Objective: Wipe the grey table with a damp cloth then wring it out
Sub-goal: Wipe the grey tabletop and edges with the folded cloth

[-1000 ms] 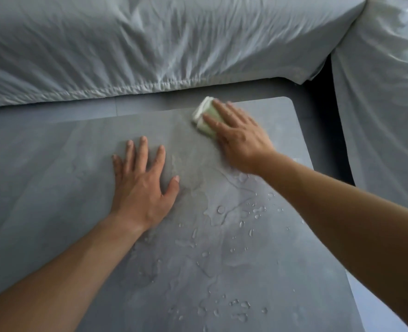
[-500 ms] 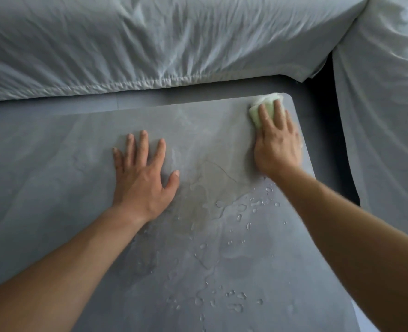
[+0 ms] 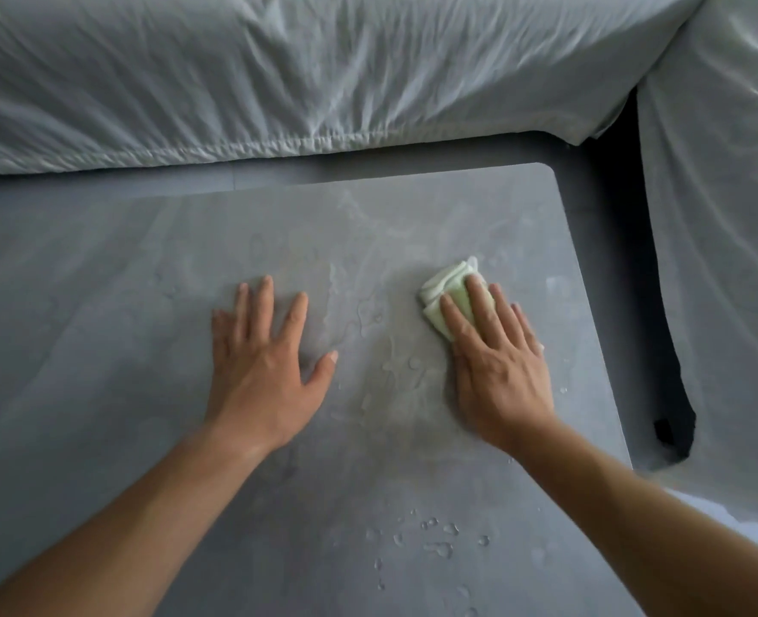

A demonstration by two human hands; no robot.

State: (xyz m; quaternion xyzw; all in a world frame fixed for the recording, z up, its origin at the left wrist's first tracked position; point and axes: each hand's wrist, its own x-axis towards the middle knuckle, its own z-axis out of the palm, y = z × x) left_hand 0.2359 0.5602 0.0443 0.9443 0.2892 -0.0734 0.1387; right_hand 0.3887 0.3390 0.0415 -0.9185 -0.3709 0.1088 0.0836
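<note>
Head view: water drops (image 3: 435, 534) bead the grey table (image 3: 101, 349) at 6 o'clock. The left hand (image 3: 265, 376) lies flat on it, fingers spread, holding nothing. The right hand (image 3: 497, 371) presses straight fingers onto the folded pale-green cloth (image 3: 450, 296), which pokes out at the hand's 11 o'clock. White sheets (image 3: 279, 73) drape at 12 o'clock.

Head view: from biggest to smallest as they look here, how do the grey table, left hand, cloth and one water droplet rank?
1. grey table
2. left hand
3. cloth, though the right hand covers part of it, so its full size is unsure
4. water droplet
</note>
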